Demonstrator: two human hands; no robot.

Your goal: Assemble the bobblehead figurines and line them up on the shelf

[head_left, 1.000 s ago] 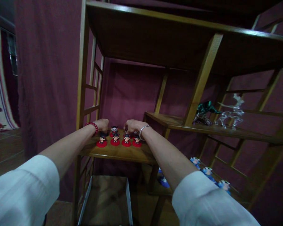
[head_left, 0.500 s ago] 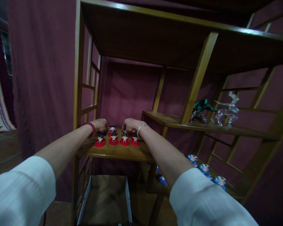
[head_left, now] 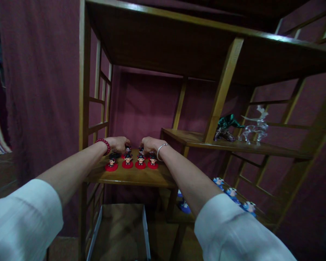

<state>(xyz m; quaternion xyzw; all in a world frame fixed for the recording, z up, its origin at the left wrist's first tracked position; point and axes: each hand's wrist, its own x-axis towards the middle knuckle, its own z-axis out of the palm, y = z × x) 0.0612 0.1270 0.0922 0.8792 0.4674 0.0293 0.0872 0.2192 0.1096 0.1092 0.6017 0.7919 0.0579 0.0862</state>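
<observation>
Several small dark-haired figurines on red round bases stand in two rows on a wooden shelf (head_left: 130, 177). The front row includes a left-end figurine (head_left: 112, 162) and a right-end figurine (head_left: 152, 161). My left hand (head_left: 120, 144), with a red bead bracelet on its wrist, reaches over to the back row, its curled fingers at the head of a figurine (head_left: 128, 150). Beside it, my right hand (head_left: 150, 144), wearing a silver bangle, has its fingers closed at another back-row figurine (head_left: 141, 149). The hands partly cover the back row.
An open cardboard box (head_left: 119, 232) lies below the shelf. To the right, a green sculpture (head_left: 228, 127) and a clear glass deer (head_left: 255, 127) stand on a higher shelf. Blue-based figurines (head_left: 232, 194) are lower right. Wooden posts (head_left: 224, 90) and lattice sides frame the shelves.
My left hand has moved right, onto the back-row figurine beside it. The right hand stays by its figurine. The whole view has shifted slightly.
</observation>
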